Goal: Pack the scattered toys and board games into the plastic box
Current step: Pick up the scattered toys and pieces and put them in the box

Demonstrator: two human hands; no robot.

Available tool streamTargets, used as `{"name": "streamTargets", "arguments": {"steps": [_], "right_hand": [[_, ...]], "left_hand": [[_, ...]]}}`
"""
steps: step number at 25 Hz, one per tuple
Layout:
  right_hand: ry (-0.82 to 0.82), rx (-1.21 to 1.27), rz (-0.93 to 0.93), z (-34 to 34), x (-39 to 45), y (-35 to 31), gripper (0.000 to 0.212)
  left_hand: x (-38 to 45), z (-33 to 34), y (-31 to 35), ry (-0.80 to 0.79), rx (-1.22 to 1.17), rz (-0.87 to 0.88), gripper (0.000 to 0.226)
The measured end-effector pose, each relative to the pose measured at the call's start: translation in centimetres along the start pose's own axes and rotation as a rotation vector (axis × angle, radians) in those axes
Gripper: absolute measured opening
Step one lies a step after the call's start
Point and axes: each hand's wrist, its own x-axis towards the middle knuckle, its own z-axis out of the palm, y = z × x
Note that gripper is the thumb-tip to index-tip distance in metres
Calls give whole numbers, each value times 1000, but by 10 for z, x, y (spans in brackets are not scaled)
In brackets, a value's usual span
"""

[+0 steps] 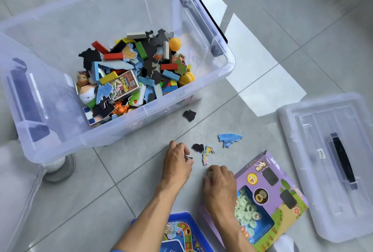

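The clear plastic box (212, 74) stands on the floor at upper left, its near right corner heaped with coloured blocks, puzzle pieces and small toys. Loose puzzle pieces lie on the tiles in front of it: a black one (189, 114), a smaller black one (197, 147), a yellow-blue one (207, 154) and a blue one (229, 139). My left hand (176, 162) is closed around small pieces beside the smaller black one. My right hand (220, 181) presses fingers-down on a pale piece on the floor. A purple chess game box (282, 197) lies under my right wrist.
The box's clear lid (331, 162) with a black handle lies at right. A blue board game tray (181, 233) sits at the bottom edge between my forearms. A white fan base (58, 169) stands under the box's near left corner.
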Motion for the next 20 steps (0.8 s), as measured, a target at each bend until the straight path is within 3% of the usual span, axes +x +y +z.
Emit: {"name": "streamTargets", "arguments": {"steps": [3, 8, 12, 17, 20], "right_hand": [[-12, 310, 313, -11, 17, -10, 6], [-30, 281, 381, -22, 37, -19, 1], [-87, 184, 264, -19, 44, -24, 38], [-147, 133, 229, -10, 51, -32, 17], [-190, 189, 254, -11, 56, -35, 5]], "left_hand": [[-10, 4, -1, 45, 5, 67, 24], [-20, 12, -2, 75, -31, 97, 14], [-8, 4, -1, 12, -568, -182, 22], [-1, -12, 5, -113, -1062, -466, 36], [-2, -16, 13, -120, -1180, -529, 14]]}}
